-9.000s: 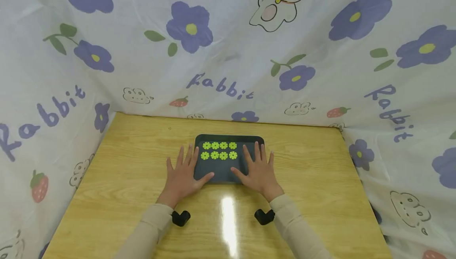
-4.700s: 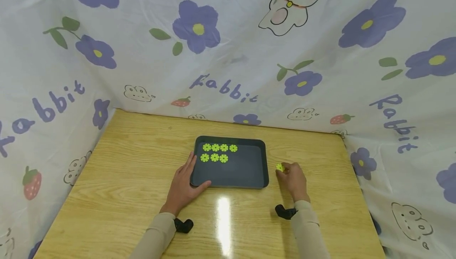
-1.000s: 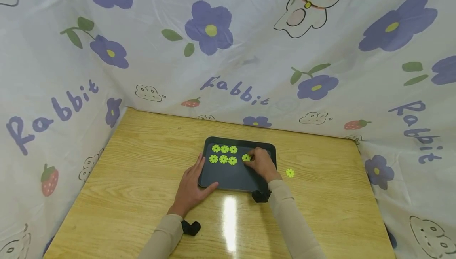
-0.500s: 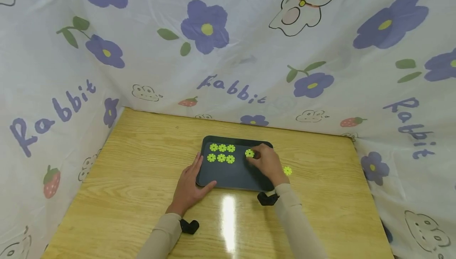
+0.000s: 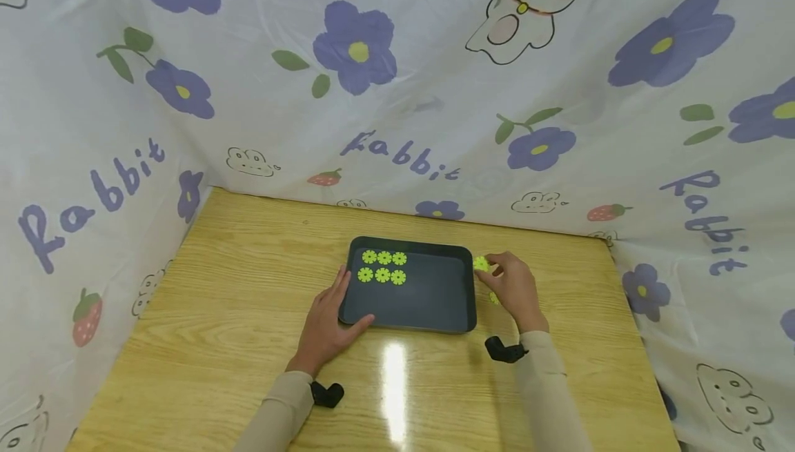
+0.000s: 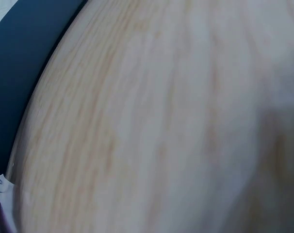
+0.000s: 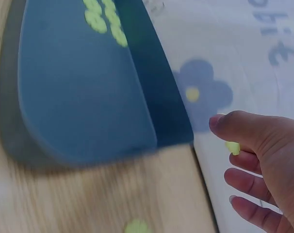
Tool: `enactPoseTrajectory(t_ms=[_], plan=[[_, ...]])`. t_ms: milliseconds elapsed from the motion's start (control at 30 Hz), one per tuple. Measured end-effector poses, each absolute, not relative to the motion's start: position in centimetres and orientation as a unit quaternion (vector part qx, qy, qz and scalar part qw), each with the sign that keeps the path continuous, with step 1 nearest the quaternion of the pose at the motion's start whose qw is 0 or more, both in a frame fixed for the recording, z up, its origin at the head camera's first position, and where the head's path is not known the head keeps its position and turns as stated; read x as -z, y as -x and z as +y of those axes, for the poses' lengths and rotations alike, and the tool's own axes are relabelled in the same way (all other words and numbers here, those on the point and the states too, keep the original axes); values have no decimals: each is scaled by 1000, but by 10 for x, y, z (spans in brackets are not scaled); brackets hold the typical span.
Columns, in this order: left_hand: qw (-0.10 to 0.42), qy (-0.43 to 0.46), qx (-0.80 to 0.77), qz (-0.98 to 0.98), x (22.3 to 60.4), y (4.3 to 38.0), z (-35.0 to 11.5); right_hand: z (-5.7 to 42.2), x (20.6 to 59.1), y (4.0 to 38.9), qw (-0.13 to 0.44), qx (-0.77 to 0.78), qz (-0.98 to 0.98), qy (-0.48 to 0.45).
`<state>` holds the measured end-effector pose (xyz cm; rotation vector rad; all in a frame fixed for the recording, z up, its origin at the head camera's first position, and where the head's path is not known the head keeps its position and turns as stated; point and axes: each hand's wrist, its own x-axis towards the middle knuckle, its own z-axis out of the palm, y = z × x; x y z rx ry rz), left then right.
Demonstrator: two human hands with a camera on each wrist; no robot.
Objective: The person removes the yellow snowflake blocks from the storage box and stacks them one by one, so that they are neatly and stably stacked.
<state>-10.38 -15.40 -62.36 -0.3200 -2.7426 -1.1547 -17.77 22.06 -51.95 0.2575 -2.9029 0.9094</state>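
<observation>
My right hand pinches a yellow-green snowflake building disc between thumb and fingers, just beyond the right rim of a dark rectangular tray. A second disc lies on the table, partly hidden by that hand. In the right wrist view a sliver of the pinched disc shows behind the thumb. Several more discs lie in two short rows at the tray's far left. Fingers straight, my left hand rests along the tray's left edge, thumb at the near left corner.
The tray stands on a wood-grain table. A white cloth printed with flowers and rabbits hangs along the back and both sides. A black wrist mount sits below the right hand, another mount below the left.
Since 9 s ago, one disc has gone from the tray to the table at the right. My right hand has since lifted another and carried it rightward past the rim. The left hand stays.
</observation>
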Motion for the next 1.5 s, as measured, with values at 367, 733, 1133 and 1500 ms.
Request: enactPoseTrajectory(t_ms=[367, 733, 1133, 1500], plan=[[83, 114, 386, -912, 623, 103, -153, 268, 545, 159, -8, -297, -955, -3], [88, 111, 387, -911, 622, 102, -153, 269, 563, 152, -65, -303, -950, 25], [94, 114, 379, -913, 625, 103, -153, 265, 572, 153, -68, -302, -951, 18], [89, 114, 377, -915, 626, 104, -153, 266, 573, 153, -70, -300, -951, 17]])
